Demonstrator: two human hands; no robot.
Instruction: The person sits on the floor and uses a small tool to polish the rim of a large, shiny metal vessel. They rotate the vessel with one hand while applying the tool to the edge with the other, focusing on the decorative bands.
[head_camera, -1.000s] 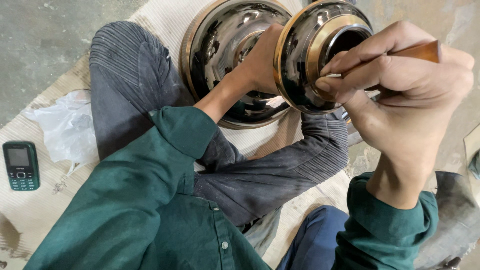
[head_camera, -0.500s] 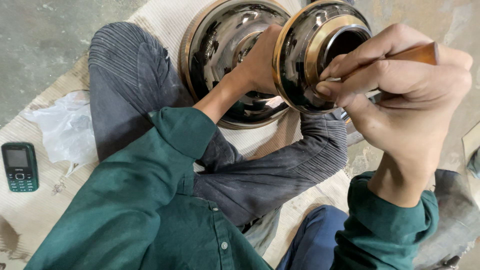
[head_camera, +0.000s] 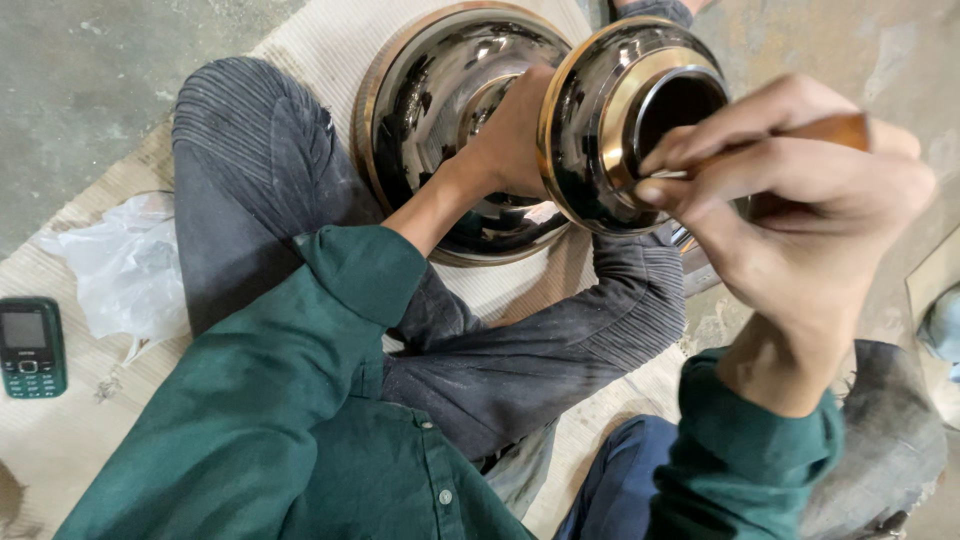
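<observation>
Gripping a wooden-handled tool (head_camera: 830, 132), the right hand (head_camera: 800, 215) is closed around it, tip set at the dark mouth of a polished metal vessel (head_camera: 610, 130). Left hand (head_camera: 515, 135) closed on the vessel's far side, holding it tilted above the lap. Larger shiny metal bowl (head_camera: 440, 90) just behind, resting on a woven mat (head_camera: 310, 40). Grey trousers (head_camera: 240, 170), green sleeves. Crumpled white plastic (head_camera: 120, 265) and a green mobile phone (head_camera: 30, 347) lie well apart at left.
</observation>
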